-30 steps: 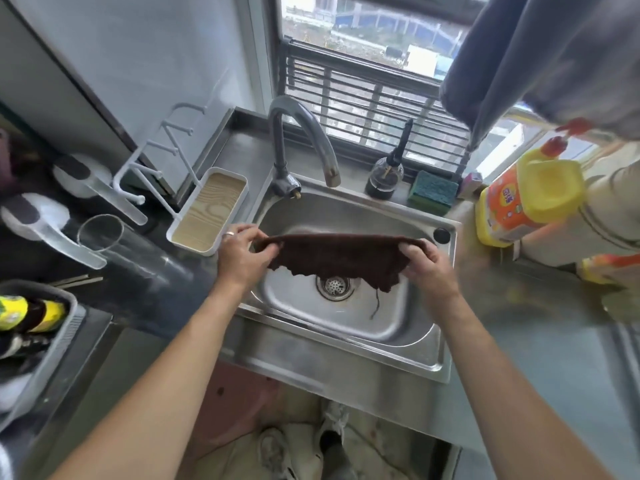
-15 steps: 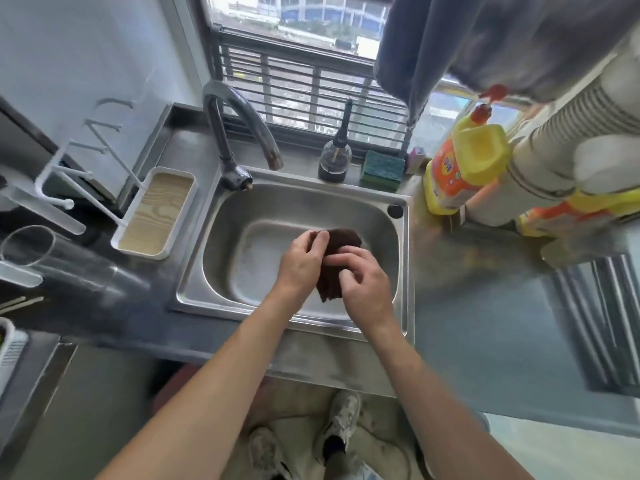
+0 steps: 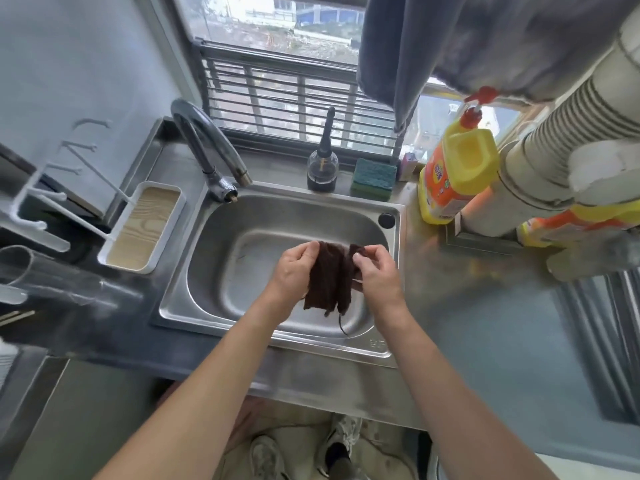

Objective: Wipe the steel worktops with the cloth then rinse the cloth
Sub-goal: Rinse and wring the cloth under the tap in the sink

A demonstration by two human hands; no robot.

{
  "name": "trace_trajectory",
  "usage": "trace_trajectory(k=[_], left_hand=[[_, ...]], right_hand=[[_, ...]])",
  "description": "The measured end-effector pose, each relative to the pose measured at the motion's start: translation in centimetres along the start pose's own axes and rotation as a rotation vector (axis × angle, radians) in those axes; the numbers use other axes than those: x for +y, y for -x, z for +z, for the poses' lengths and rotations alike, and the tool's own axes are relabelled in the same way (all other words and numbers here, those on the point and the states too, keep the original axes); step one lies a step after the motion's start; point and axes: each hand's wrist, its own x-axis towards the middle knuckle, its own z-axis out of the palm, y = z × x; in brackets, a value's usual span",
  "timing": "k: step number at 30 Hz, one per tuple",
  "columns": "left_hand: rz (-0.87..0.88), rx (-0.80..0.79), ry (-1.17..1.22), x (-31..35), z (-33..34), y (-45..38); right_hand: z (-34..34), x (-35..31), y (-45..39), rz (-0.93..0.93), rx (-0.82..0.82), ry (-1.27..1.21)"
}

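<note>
- Both forearms reach forward over the worktop (image 3: 491, 341) edge and meet above the sink (image 3: 214, 271), wrists close together.
- The cloth (image 3: 329, 282), dark brown and folded lengthways, hangs between the two hands over the basin, its lower end free and a loose thread dangling below it toward the near rim.
- The left hand (image 3: 294, 268) holds the cloth's left side: its fingers (image 3: 308, 249) are curled round the upper edge, with the back of the hand facing up.
- The right hand (image 3: 377, 275) pinches the top right corner of the cloth between thumb and curled fingers (image 3: 367, 252), just beside the left hand.
- Half a second ago the cloth was a small wad pressed between the two hands; now it hangs down longer and flatter. A second ago it was stretched wide between hands held well apart.
- The hands now sit a little farther apart than half a second ago, and the view has turned a bit to the right and down.
- Beyond the hands, the tap (image 3: 207, 143) arches over the sink's far left corner; no water shows at its spout.
- At the far rim stand a dark dispenser (image 3: 322, 168) and, just to its right, a green sponge (image 3: 374, 178).
- To the right, near the window, an orange and yellow bottle (image 3: 453, 174) stands on the worktop.
- To the left of the sink lies a white tray (image 3: 142, 226) with a wood-grain base.
</note>
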Motion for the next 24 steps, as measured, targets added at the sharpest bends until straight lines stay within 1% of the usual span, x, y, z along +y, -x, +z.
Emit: trace_trajectory(k=[2, 3, 4, 5, 6, 7, 8, 9, 10, 11, 12, 13, 14, 15, 18, 20, 22, 24], left_hand=[[-0.018, 0.141, 0.035, -0.3, -0.4, -0.6], [-0.028, 0.189, 0.043, -0.4, -0.6, -0.8], [-0.021, 0.199, 0.044, -0.6, -0.7, -1.0], [-0.002, 0.169, 0.026, -0.5, -0.4, -0.9], [0.024, 0.109, 0.02, -0.4, 0.2, -0.7], [0.044, 0.061, -0.023, -0.3, 0.8, -0.6], [0.077, 0.046, -0.099, -0.3, 1.3, -0.6], [0.114, 0.074, -0.224, -0.3, 1.4, -0.6], [0.164, 0.121, -0.333, -0.5, 1.3, -0.9], [0.216, 0.165, -0.414, -0.4, 1.2, -1.0], [0.259, 0.184, -0.448, -0.4, 1.0, -1.2], [0.286, 0.181, -0.467, -0.2, 0.9, -1.1], [0.308, 0.164, -0.462, -0.3, 1.0, -1.1], [0.324, 0.14, -0.453, -0.2, 1.2, -1.0], [0.379, 0.063, -0.418, -0.2, 1.8, -1.0], [0.419, 0.041, -0.445, -0.1, 2.1, -1.2], [0.461, 0.063, -0.49, -0.1, 2.5, -1.4], [0.474, 0.126, -0.491, -0.1, 2.8, -1.6]], right_hand=[[0.0, -0.2, -0.3, 0.001, 0.067, -0.039], [-0.1, -0.3, -0.4, -0.03, 0.096, -0.032], [0.0, -0.4, -0.3, -0.065, 0.097, -0.011], [0.2, -0.5, -0.2, -0.098, 0.039, 0.005], [0.6, -0.4, 0.0, -0.136, -0.059, 0.026], [1.1, -0.4, 0.3, -0.163, -0.165, 0.039], [1.3, -0.2, 0.3, -0.171, -0.236, 0.045], [1.4, -0.1, 0.2, -0.157, -0.279, 0.017], [1.3, -0.1, 0.0, -0.138, -0.275, -0.016], [0.8, -0.1, -0.4, -0.131, -0.219, -0.027], [0.2, 0.1, -0.9, -0.146, -0.116, 0.002], [-0.6, 0.3, -1.6, -0.185, -0.005, 0.077], [-1.4, 0.4, -2.2, -0.236, 0.064, 0.164], [-2.1, 0.5, -2.6, -0.295, 0.059, 0.25], [-3.9, 1.2, -3.6, -0.398, -0.172, 0.479], [-5.1, 1.2, -4.2, -0.418, -0.271, 0.595], [-6.1, 1.2, -4.6, -0.444, -0.282, 0.595], [-6.7, 1.2, -4.6, -0.501, -0.224, 0.598]])
